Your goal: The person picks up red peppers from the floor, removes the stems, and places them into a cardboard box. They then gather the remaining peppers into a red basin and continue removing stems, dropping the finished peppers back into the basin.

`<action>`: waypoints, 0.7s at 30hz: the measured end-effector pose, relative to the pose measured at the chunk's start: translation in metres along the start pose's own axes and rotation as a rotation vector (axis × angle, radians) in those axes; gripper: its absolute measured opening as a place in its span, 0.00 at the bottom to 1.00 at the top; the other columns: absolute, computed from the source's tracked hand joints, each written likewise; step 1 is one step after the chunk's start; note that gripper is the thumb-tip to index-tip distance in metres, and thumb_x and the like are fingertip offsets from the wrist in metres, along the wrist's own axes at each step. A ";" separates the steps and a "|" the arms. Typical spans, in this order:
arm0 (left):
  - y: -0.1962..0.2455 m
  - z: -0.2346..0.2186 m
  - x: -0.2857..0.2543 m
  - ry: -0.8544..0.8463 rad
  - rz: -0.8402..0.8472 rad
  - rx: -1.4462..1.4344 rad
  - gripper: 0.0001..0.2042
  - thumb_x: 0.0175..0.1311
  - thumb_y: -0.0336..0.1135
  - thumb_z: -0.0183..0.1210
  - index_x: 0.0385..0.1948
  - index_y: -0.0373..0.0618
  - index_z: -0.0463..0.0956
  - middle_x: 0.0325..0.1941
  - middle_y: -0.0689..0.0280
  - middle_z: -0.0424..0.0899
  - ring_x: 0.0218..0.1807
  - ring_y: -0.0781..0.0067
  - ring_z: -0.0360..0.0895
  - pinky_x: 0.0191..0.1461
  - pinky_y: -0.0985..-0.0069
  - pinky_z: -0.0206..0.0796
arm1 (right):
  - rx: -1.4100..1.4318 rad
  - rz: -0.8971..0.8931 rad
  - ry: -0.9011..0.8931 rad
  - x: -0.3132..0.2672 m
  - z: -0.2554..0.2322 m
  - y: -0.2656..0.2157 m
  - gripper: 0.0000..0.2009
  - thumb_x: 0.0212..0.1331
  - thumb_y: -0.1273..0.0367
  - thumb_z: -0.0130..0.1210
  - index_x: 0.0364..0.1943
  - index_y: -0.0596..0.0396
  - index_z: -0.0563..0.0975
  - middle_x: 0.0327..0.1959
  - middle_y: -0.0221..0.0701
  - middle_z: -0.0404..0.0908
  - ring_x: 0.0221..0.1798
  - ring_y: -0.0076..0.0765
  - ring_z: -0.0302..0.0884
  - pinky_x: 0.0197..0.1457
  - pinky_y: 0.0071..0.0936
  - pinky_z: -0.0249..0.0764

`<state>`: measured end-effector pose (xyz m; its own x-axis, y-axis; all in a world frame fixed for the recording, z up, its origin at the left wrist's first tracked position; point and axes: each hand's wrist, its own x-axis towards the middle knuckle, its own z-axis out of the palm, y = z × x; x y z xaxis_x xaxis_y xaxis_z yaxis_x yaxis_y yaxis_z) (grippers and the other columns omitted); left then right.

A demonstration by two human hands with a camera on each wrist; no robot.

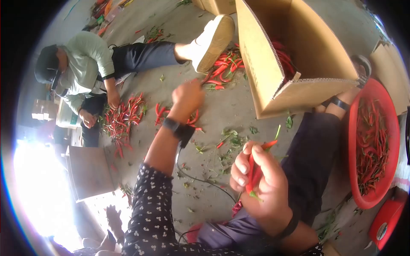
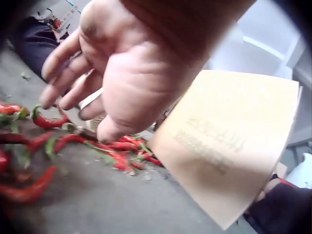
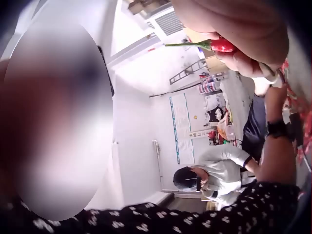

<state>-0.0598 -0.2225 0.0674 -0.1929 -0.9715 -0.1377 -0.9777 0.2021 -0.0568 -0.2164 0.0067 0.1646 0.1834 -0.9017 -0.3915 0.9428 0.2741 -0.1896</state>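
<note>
My left hand [image 1: 190,94] reaches forward over the concrete floor toward a pile of red chilies [image 1: 224,66] beside a white shoe [image 1: 213,40]. In the left wrist view the left hand [image 2: 73,117] hovers just above the chilies [image 2: 117,146], its fingers [image 2: 53,73] loosely bent and holding nothing. Close to my lap, my right hand [image 1: 252,170] grips a few red chilies [image 1: 255,170], with one green stem poking up. The right wrist view shows a held chili [image 3: 222,45] under the fingers [image 3: 243,29].
An open cardboard box [image 1: 265,64] with chilies inside stands right of the pile. A red basin [image 1: 352,141] of chilies sits at my right. A seated person [image 1: 81,68] sorts another chili heap [image 1: 124,117] on the left. Stems and leaves litter the floor.
</note>
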 end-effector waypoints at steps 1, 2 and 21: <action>0.019 -0.008 0.012 0.021 0.065 -0.063 0.17 0.53 0.40 0.49 0.46 0.50 0.72 0.44 0.59 0.77 0.48 0.58 0.74 0.48 0.63 0.67 | -0.014 0.001 -0.005 -0.001 0.002 0.003 0.06 0.59 0.65 0.47 0.33 0.52 0.69 0.20 0.25 0.66 0.21 0.22 0.62 0.25 0.18 0.58; 0.037 -0.015 0.028 0.045 0.133 -0.126 0.17 0.53 0.39 0.49 0.46 0.49 0.71 0.48 0.59 0.75 0.50 0.58 0.72 0.49 0.63 0.67 | -0.017 0.028 -0.001 -0.004 0.003 0.006 0.07 0.59 0.65 0.46 0.33 0.52 0.69 0.21 0.25 0.66 0.21 0.22 0.62 0.25 0.19 0.58; 0.120 0.042 0.159 0.207 0.230 -0.268 0.22 0.55 0.46 0.49 0.54 0.59 0.63 0.59 0.67 0.63 0.62 0.51 0.56 0.57 0.37 0.49 | 0.035 0.027 0.223 0.026 -0.018 -0.025 0.06 0.61 0.67 0.44 0.36 0.52 0.67 0.20 0.26 0.63 0.20 0.22 0.60 0.23 0.21 0.58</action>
<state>-0.2040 -0.3480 -0.0030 -0.3953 -0.9145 0.0863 -0.8888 0.4045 0.2155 -0.2404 -0.0181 0.1432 0.1463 -0.7970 -0.5860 0.9482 0.2818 -0.1465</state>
